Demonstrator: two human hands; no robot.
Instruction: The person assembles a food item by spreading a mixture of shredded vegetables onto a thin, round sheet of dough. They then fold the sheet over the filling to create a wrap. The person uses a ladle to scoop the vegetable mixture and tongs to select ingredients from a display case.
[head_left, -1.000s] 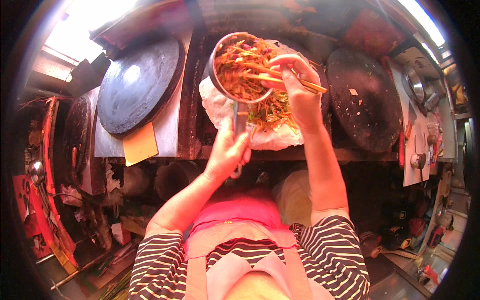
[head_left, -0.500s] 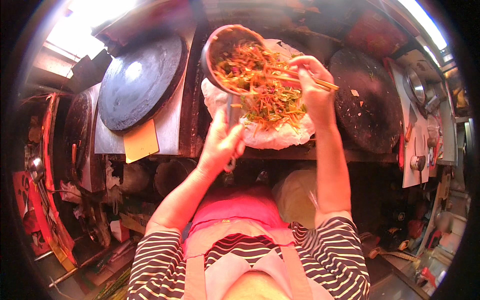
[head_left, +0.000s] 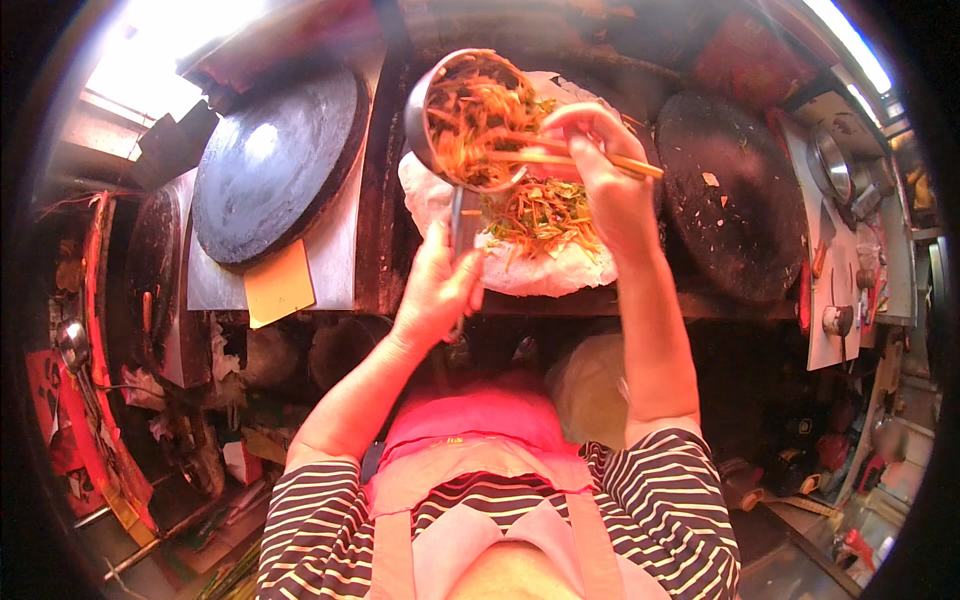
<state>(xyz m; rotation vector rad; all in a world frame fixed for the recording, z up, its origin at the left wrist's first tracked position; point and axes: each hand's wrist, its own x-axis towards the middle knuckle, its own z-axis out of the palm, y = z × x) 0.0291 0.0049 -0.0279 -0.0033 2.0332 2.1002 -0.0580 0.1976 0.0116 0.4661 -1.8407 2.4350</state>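
My left hand [head_left: 441,285] is closed round the handle of a metal pan [head_left: 418,128], which is tilted above a pale flatbread [head_left: 555,277]. Shredded vegetables [head_left: 475,115], orange and green, fill the pan's bowl. A heap of the same vegetables [head_left: 545,215] lies on the flatbread. In my right hand [head_left: 610,165] is a pair of chopsticks [head_left: 630,165], their tips reaching to the pan's mouth among the shreds. My right hand partly hides the flatbread's right side.
A large round griddle [head_left: 280,165] stands at the left, with a yellow square card [head_left: 280,286] at its near edge. Another dark griddle [head_left: 730,200] with food scraps is at the right. Farther right, a metal bowl [head_left: 832,165] and utensils sit on a side surface.
My right hand and the chopsticks have moved slightly left, toward the pan. The pan's mouth now holds the shreds more bunched together, and less of the heap below is visible.
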